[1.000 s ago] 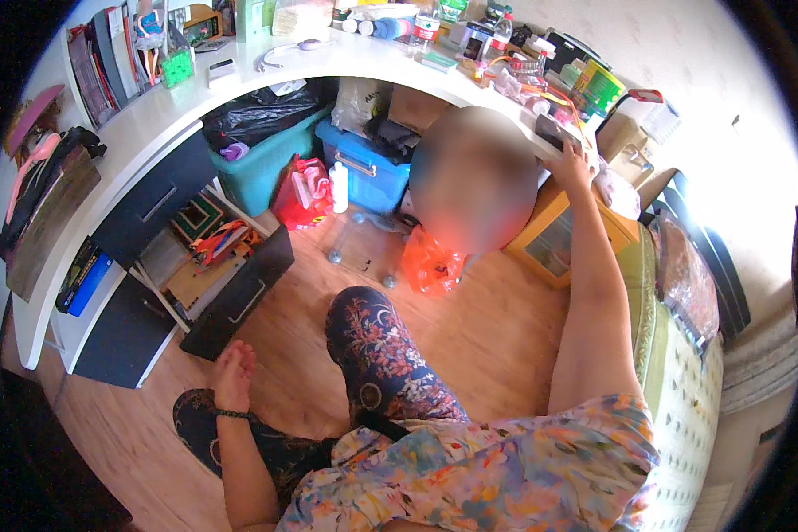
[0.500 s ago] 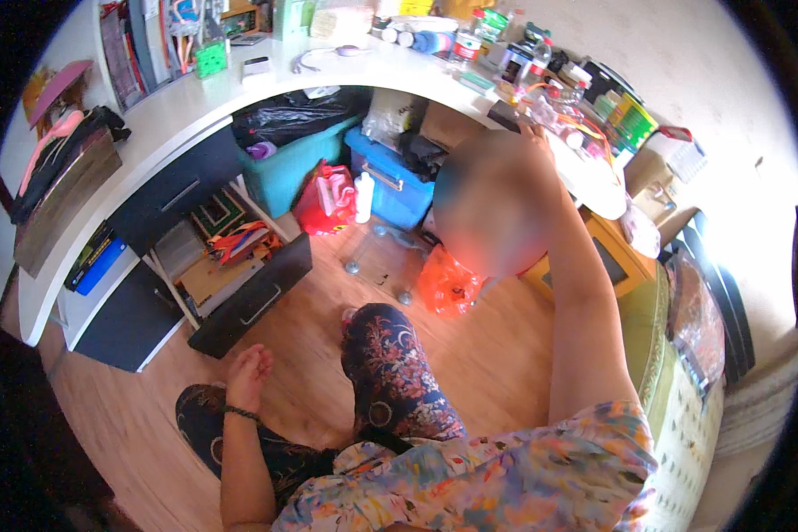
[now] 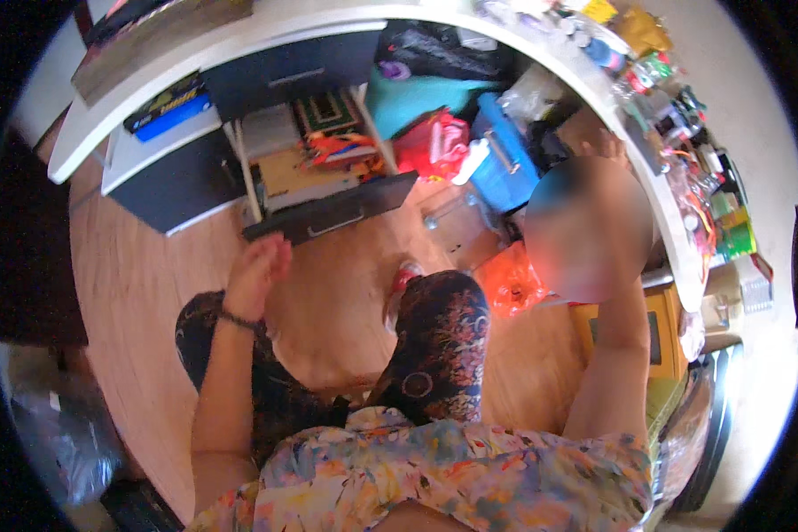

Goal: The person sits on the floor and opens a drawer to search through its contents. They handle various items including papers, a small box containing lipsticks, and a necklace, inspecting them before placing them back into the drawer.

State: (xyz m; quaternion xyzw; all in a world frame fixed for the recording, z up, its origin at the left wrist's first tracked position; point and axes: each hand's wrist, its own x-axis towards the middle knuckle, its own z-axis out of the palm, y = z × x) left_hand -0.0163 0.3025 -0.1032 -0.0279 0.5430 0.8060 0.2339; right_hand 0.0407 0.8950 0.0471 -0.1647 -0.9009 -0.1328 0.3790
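Observation:
My left hand (image 3: pixel 259 273), with a dark beaded bracelet on its wrist, hovers just in front of an open dark drawer (image 3: pixel 335 217). Its fingers are stretched out with nothing visible in them. Inside the drawer lie a patterned green frame (image 3: pixel 325 113), orange and red pieces (image 3: pixel 341 151) and a flat tan board (image 3: pixel 285 180). My right arm reaches to the desk's inner edge on the right, where the right hand (image 3: pixel 608 152) has its fingers apart, touching or close to that edge. A round blurred patch covers part of this hand and what is below it.
The curved white desk (image 3: pixel 452 19) carries bottles and clutter on the right. Under it stand a teal bin (image 3: pixel 417 102), a blue bin (image 3: pixel 503 164) and a red bag (image 3: pixel 434 146). An orange bag (image 3: pixel 512 282) lies on the wood floor beside a glass scale (image 3: pixel 461 222).
The view has swung so that the desk and drawer sit higher and further right. My left hand has risen nearer to the drawer front. My right hand stays by the desk edge, its fingers now spread.

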